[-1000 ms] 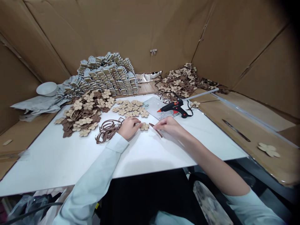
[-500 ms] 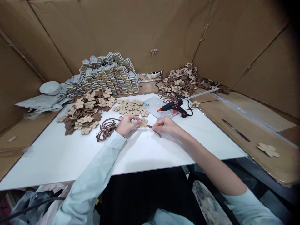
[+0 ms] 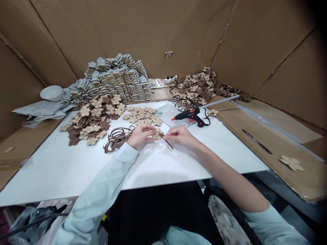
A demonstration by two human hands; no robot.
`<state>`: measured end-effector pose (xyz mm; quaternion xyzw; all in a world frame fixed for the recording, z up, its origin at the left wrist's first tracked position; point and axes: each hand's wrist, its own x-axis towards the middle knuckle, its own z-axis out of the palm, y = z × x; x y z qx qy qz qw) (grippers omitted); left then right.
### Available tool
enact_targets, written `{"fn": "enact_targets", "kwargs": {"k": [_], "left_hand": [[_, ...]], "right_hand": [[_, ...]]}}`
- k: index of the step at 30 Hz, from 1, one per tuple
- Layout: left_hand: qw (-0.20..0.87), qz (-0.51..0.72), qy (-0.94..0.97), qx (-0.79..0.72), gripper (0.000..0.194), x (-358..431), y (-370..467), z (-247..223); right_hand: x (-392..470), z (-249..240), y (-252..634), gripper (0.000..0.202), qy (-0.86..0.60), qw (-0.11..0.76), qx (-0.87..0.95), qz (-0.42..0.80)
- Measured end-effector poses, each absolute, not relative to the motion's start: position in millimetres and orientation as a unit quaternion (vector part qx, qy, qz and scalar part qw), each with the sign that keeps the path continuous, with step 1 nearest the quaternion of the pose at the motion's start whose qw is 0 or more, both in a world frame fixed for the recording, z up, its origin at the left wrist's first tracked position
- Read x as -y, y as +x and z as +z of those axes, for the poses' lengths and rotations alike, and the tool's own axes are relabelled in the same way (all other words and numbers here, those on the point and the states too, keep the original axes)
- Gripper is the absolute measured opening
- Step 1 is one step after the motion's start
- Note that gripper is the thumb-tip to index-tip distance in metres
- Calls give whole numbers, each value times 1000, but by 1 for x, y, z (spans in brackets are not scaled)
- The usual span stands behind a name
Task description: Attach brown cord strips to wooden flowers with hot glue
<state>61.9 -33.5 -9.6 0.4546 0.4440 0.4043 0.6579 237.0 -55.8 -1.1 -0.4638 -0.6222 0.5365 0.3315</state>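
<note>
Between finger and thumb of my left hand (image 3: 140, 136) is a beige flower cutout (image 3: 157, 134), held just above the white board (image 3: 163, 166). My right hand (image 3: 181, 136) pinches a thin brown strip (image 3: 168, 144); its upper end lies against the flower's face and its tail hangs down beneath the fingers. Beside my left wrist lies a coiled bundle of brown strips (image 3: 116, 140). Beyond my hands, beige flower cutouts (image 3: 142, 116) are spread flat on the board. A black and orange glue gun (image 3: 190, 115) rests past my right hand.
A heap of beige and brown flowers (image 3: 89, 124) covers the board's left. Behind it rise stacked small packets (image 3: 120, 80) and a white bowl (image 3: 51, 93). More flowers with strips (image 3: 198, 88) pile at the back right. Tweezers (image 3: 257, 141) and one flower (image 3: 291, 162) lie on the right cardboard.
My right hand has moved slightly left, bringing the strip's end onto the flower. The flower has shifted a little to the right in my left hand.
</note>
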Motion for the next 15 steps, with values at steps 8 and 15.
{"fn": "enact_targets", "kwargs": {"k": [8, 15], "left_hand": [[669, 407, 459, -419, 24, 37, 63, -8], [671, 393, 462, -427, 22, 39, 64, -7]], "right_hand": [[54, -5, 239, 26, -475, 327, 624, 527], [54, -5, 239, 21, -477, 308, 619, 543]]}}
